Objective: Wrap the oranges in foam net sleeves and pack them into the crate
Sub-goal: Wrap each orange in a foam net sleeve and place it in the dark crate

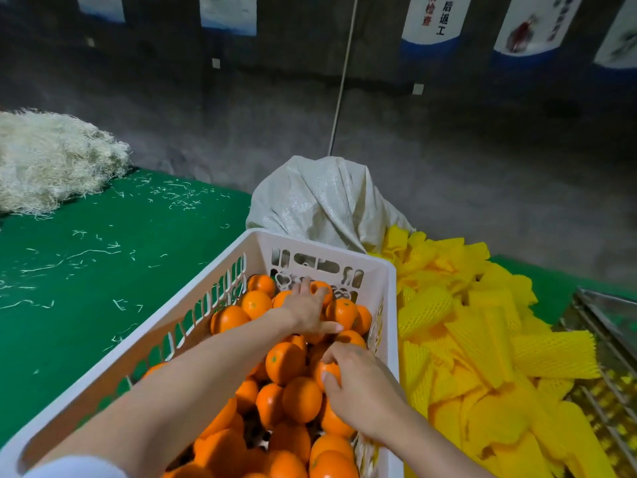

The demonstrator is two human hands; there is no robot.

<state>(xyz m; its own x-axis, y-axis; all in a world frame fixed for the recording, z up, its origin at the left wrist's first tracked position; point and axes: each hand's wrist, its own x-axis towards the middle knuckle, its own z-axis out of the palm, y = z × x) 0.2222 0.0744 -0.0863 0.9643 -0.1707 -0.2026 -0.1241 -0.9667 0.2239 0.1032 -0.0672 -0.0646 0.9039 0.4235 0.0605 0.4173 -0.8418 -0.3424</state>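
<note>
Right hand [358,384] is cupping one firm, probably slippery orange [329,371] round its middle; left hand [308,313] is lying spread-fingered, gripping nothing, across others.

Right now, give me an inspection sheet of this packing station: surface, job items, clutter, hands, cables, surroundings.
Surface: green table cover, strewn with pale strands.
Job's things: white plastic crate full of bare oranges; yellow foam net sleeves heaped to its right.
Clutter: shredded fibre pile far left; woven sack behind crate; metal rack at right edge.
Hands: left hand rests open on oranges; right hand grips one orange.
Cables: thin pale line up the wall, cable or rod unclear.
Surroundings: grey wall, posters along top.
</note>
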